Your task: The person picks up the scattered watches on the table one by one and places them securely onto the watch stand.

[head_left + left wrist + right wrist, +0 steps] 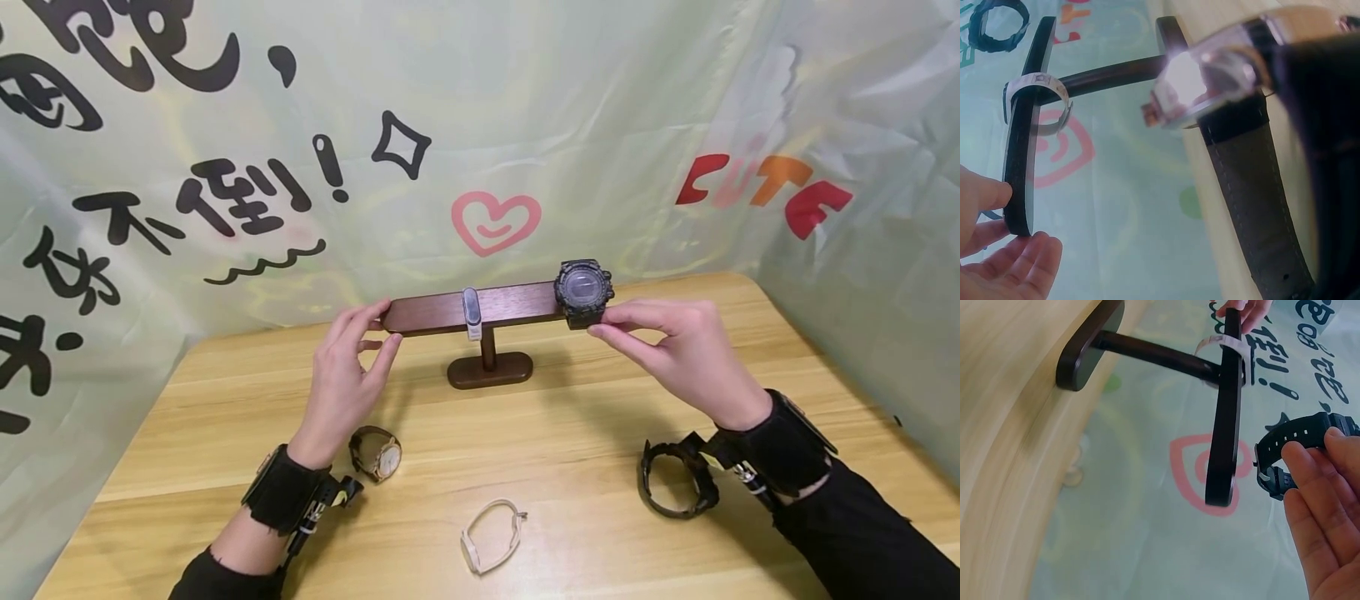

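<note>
My left hand (341, 379) pinches the left end of a dark wooden watch stand (431, 314) between thumb and fingers. A fitness band (472, 310) with a pale strap is looped round the stand's bar near its middle. My right hand (693, 354) holds a chunky black digital watch (583, 285) by its strap, thumb against fingers. In the head view this watch overlaps the bar's right end. The right wrist view shows the same watch (1300, 432) with its strap closed into a loop, beside the bar (1224, 444) and apart from it.
On the wooden table (300, 533) lie a brown-strapped watch (389, 460) by my left wrist, a slim cream watch (470, 552) at the front, and another black watch (705, 493) by my right wrist. A printed cloth (600, 125) hangs behind the table.
</note>
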The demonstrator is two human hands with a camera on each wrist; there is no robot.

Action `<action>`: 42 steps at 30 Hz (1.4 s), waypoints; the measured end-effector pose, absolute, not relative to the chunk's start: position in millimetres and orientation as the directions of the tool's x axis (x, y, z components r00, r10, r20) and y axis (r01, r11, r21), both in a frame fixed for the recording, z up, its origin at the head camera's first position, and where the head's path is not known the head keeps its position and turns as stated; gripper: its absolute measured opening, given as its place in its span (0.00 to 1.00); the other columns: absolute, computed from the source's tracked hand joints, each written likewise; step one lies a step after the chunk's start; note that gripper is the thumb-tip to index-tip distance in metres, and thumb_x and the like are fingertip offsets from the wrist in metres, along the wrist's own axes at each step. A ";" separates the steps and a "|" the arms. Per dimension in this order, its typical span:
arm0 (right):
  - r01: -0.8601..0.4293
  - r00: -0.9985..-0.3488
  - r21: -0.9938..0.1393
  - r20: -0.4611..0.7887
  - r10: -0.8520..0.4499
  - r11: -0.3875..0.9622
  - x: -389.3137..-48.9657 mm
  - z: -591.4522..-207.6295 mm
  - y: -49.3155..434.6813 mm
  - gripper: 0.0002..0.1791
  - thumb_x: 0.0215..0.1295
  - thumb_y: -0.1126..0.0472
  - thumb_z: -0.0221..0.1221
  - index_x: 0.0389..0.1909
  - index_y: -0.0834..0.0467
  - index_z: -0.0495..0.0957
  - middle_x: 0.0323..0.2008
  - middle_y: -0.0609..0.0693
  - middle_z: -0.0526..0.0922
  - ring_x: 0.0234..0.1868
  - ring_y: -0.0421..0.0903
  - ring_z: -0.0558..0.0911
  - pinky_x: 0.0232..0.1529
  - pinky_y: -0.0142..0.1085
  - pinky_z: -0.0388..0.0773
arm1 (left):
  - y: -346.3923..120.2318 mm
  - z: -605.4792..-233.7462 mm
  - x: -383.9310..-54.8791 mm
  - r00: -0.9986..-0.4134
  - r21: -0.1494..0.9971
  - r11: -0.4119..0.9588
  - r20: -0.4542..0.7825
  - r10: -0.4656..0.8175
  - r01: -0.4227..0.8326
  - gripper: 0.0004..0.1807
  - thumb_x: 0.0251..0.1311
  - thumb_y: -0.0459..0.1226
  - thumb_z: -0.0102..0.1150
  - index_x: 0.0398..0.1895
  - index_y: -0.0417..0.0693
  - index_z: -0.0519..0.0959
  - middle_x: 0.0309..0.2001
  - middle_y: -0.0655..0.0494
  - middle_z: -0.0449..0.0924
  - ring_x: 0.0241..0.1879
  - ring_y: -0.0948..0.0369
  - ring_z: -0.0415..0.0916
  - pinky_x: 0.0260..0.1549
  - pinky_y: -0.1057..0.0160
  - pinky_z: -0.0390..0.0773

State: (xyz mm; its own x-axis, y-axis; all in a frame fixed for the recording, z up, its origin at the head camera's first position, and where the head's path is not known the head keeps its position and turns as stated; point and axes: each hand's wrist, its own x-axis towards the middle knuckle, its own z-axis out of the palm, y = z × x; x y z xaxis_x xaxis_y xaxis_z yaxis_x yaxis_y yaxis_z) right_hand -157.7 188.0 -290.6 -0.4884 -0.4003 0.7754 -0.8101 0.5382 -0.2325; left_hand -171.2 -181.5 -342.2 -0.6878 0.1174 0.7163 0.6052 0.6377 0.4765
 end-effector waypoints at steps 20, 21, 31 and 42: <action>-0.721 -0.572 -0.240 0.735 -0.364 0.650 -166.2 -305.5 216.9 0.10 0.47 0.62 0.73 0.34 0.52 0.89 0.32 0.41 0.86 0.33 0.35 0.83 0.19 0.19 0.69 | -182.3 -342.6 -171.1 -0.680 0.487 0.617 0.726 0.107 0.618 0.23 0.59 0.30 0.63 0.60 0.40 0.75 0.48 0.49 0.74 0.45 0.58 0.75 0.36 0.64 0.82; -0.722 -0.571 -0.240 0.738 -0.361 0.649 -166.5 -306.0 217.5 0.11 0.47 0.63 0.73 0.34 0.53 0.88 0.32 0.42 0.86 0.33 0.35 0.83 0.18 0.19 0.69 | -182.1 -342.6 -171.0 -0.682 0.488 0.618 0.724 0.108 0.616 0.24 0.59 0.30 0.63 0.60 0.40 0.75 0.48 0.49 0.74 0.45 0.58 0.75 0.36 0.64 0.82; -0.702 -0.594 -0.246 0.720 -0.358 0.669 -172.6 -311.7 222.9 0.11 0.48 0.62 0.73 0.36 0.53 0.88 0.33 0.43 0.86 0.34 0.37 0.83 0.23 0.18 0.73 | -181.3 -343.3 -171.4 -0.676 0.485 0.615 0.729 0.107 0.621 0.24 0.58 0.29 0.64 0.59 0.39 0.75 0.48 0.48 0.74 0.45 0.57 0.75 0.35 0.60 0.83; -0.686 -0.630 -0.272 0.686 -0.365 0.675 -186.3 -323.0 219.5 0.10 0.52 0.58 0.71 0.37 0.53 0.88 0.33 0.43 0.86 0.34 0.36 0.83 0.31 0.22 0.78 | -180.9 -343.7 -172.1 -0.673 0.479 0.620 0.731 0.111 0.622 0.24 0.58 0.30 0.64 0.59 0.39 0.75 0.49 0.47 0.74 0.45 0.57 0.75 0.35 0.62 0.83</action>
State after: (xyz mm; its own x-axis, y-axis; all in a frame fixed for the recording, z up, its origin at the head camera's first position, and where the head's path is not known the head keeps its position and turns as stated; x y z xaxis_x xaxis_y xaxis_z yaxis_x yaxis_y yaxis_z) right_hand -186.3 219.5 -323.0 -0.6299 -0.3647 0.6857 -0.6864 0.6746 -0.2717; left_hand -172.1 -180.9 -343.7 -0.6732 0.1107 0.7312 0.6217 0.6201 0.4785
